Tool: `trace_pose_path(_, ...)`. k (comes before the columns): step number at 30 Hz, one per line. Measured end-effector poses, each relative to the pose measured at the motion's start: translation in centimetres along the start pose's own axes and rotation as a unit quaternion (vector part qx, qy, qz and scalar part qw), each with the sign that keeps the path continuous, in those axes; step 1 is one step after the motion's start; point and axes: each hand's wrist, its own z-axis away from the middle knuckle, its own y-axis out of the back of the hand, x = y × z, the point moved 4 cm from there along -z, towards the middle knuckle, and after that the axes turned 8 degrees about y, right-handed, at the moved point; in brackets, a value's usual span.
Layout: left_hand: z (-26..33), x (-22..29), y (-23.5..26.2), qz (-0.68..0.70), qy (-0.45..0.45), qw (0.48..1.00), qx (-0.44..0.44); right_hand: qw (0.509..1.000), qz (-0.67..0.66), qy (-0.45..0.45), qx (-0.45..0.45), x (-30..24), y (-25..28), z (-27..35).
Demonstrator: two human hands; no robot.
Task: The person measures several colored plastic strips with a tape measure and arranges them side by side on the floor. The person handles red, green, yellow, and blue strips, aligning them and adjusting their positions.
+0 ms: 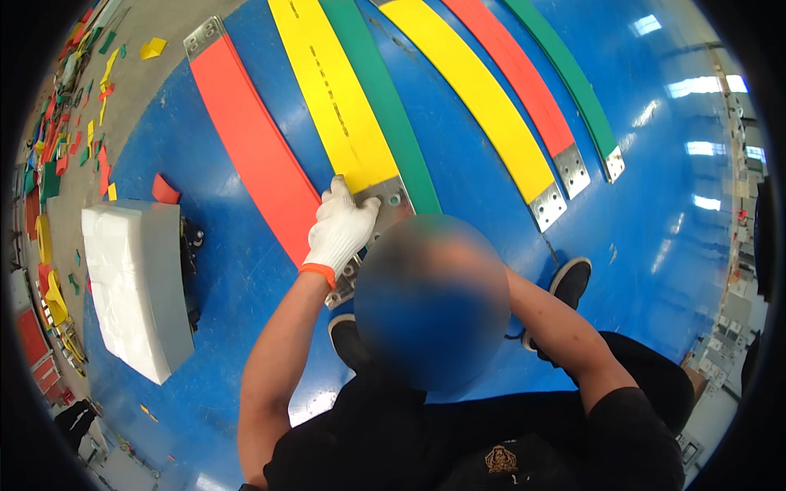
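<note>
My left hand (340, 231), in a white knit glove with an orange cuff, grips the left edge of a yellow-coated flat metal bar (348, 123) near its bare drilled end. The thumb lies on the bare metal; the index finger lies along the yellow edge. A green-coated bar (385, 106) is close along its right side. To its left lies a red-coated bar (254, 147), with bare drilled metal at both ends. My right arm reaches in toward the same bar end, but a round blurred patch covers my right hand (468, 260), hiding its fingers and anything in them.
Farther right, another yellow bar (475, 90), a red bar (520, 69) and a green bar (573, 74) lie on the blue floor (647, 237). A white foam-like block (131, 286) stands at left. Coloured scraps (57, 155) litter the grey floor beyond. Dark shoes (571, 282) show near the bars.
</note>
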Motion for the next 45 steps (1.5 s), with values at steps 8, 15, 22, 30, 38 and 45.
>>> trace_pose_path(8, 2.1, -1.4, -0.6, 0.088, 0.051, 0.993, -0.053, 0.999, 0.011, -0.053, -0.004, -2.6, 0.5, 0.9)
trace_pose_path(15, 1.8, -2.9, -3.0, 0.184, 0.060, 0.981, -0.023, 0.998, 0.010, -0.041, -0.038, -1.1, -0.5, 1.5)
trace_pose_path(22, -0.6, -3.4, -3.1, 0.346, 0.094, 0.923, -0.139, 0.971, -0.159, -0.175, 0.036, 2.3, -1.0, 2.0)
trace_pose_path(30, -0.3, -5.1, -1.7, 0.528, 0.004, 0.835, -0.157, 0.835, -0.376, -0.397, 0.070, 5.3, -3.7, 3.1)
trace_pose_path(38, -2.0, -11.2, 6.4, 0.591, 0.046, 0.800, 0.092, 0.831, -0.376, -0.401, 0.081, 5.1, -3.8, 3.4)
trace_pose_path(45, 0.4, -11.4, 1.2, 0.526, 0.029, 0.849, -0.039, 0.866, -0.310, -0.391, 0.024, 5.2, -3.0, 2.9)
